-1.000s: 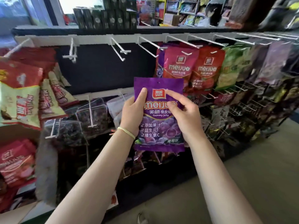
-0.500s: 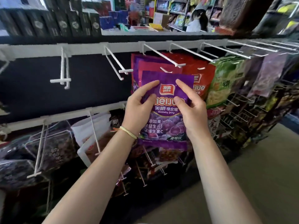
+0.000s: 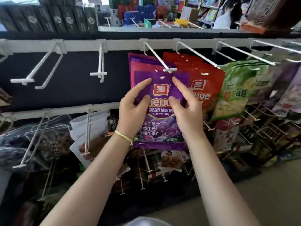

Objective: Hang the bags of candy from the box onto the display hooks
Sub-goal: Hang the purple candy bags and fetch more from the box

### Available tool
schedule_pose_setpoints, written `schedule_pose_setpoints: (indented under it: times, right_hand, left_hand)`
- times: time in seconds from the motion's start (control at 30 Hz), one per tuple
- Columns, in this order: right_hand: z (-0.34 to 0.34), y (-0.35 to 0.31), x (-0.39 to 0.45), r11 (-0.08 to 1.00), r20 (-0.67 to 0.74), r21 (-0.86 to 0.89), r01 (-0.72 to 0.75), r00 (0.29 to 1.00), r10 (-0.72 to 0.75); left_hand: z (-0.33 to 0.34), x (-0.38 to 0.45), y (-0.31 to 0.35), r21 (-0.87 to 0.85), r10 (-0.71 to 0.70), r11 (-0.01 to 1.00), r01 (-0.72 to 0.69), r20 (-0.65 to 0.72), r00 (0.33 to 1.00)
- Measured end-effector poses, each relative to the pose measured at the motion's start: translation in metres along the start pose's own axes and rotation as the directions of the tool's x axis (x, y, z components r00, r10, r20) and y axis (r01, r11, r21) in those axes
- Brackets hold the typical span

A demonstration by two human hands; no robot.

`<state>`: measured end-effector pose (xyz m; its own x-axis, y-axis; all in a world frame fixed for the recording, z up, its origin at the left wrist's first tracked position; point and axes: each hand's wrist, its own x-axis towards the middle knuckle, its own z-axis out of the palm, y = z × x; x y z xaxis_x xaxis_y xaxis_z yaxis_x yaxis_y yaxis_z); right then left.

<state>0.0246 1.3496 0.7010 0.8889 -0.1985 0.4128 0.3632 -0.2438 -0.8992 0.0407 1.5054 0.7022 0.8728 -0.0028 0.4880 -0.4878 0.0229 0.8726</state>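
Note:
A purple bag of gummy candy [image 3: 160, 128] is held upright in both hands. My left hand [image 3: 132, 110] pinches its upper left side; my right hand [image 3: 185, 110] pinches its upper right. The bag's hanging hole [image 3: 162, 77] sits just below the white tip of a display hook [image 3: 170, 69]. Behind it, several purple and pink bags [image 3: 143, 62] hang on that same hook. Red bags [image 3: 206, 88] hang on the hook to the right. The box is not in view.
Empty white hooks [image 3: 98, 73] jut out at upper left. Green snack bags [image 3: 237, 88] hang at right. A lower row of hooks holds dark and white packets [image 3: 91, 128]. Dark boxes [image 3: 57, 18] line the top shelf. A person [image 3: 228, 15] stands far behind.
Both hands have raised the purple bag and brought it closer to the rack, so its hole now sits just under the hook's tip. The camera view has shifted right and nearer.

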Motion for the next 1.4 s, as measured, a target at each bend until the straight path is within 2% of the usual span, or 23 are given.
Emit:
schedule_pose_setpoints:
  times: [0.07, 0.13, 0.2, 0.27, 0.33, 0.4, 0.53, 0.7, 0.83, 0.93, 1.0, 1.13, 1.4]
  right_hand:
    - [0.001, 0.001, 0.004, 0.998, 0.045, -0.065, 0.013, 0.999, -0.010]
    - [0.004, 0.000, 0.009, 0.978, 0.064, -0.189, 0.094, 0.994, -0.083]
    - [0.008, 0.003, 0.016, 0.894, 0.079, -0.395, 0.212, 0.977, -0.196]
    - [0.010, 0.008, 0.021, 0.765, 0.110, -0.590, 0.258, 0.964, -0.240]
    - [0.010, 0.013, 0.022, 0.657, 0.125, -0.709, 0.256, 0.963, -0.241]
    - [0.008, 0.017, 0.020, 0.602, 0.140, -0.757, 0.254, 0.963, -0.230]
    - [0.003, 0.025, 0.011, 0.628, 0.178, -0.740, 0.241, 0.970, -0.163]
    - [0.000, 0.028, -0.003, 0.730, 0.216, -0.651, 0.208, 0.973, -0.085]
    - [0.011, 0.027, -0.022, 0.854, 0.221, -0.495, 0.162, 0.974, -0.057]
    - [0.035, 0.021, -0.048, 0.862, 0.296, -0.495, 0.112, 0.954, 0.046]
    - [0.062, 0.013, -0.072, 0.867, 0.364, -0.487, 0.110, 0.928, 0.086]
    - [0.137, -0.014, -0.125, 0.896, 0.468, -0.432, 0.101, 0.874, 0.127]
    - [0.353, -0.084, -0.247, 0.921, 0.621, -0.372, 0.115, 0.768, 0.154]
  left_hand:
    - [0.001, 0.003, -0.009, 0.068, -0.002, 0.998, 0.004, -0.023, 1.000]
    - [0.002, 0.011, -0.018, 0.195, 0.034, 0.980, -0.030, -0.019, 0.999]
    - [0.005, 0.019, -0.021, 0.319, 0.056, 0.946, -0.048, -0.016, 0.998]
    - [0.008, 0.023, -0.022, 0.413, 0.069, 0.910, -0.051, -0.030, 0.997]
    - [0.009, 0.025, -0.024, 0.481, 0.085, 0.875, -0.059, -0.034, 0.996]
    - [0.009, 0.025, -0.028, 0.540, 0.081, 0.840, -0.048, -0.037, 0.996]
    - [0.012, 0.020, -0.031, 0.581, 0.061, 0.814, -0.015, -0.060, 0.996]
    - [0.004, -0.005, -0.029, 0.645, 0.018, 0.764, 0.019, -0.051, 0.999]
    - [-0.021, -0.035, -0.034, 0.687, -0.183, 0.709, 0.162, -0.042, 0.982]
    - [-0.055, -0.058, -0.030, 0.699, -0.344, 0.665, 0.263, -0.026, 0.939]
    - [-0.085, -0.078, -0.023, 0.713, -0.379, 0.644, 0.276, -0.016, 0.925]
    - [-0.171, -0.127, -0.002, 0.653, -0.408, 0.682, 0.329, -0.034, 0.913]
    - [-0.419, -0.233, 0.035, 0.593, -0.410, 0.661, 0.460, -0.229, 0.883]
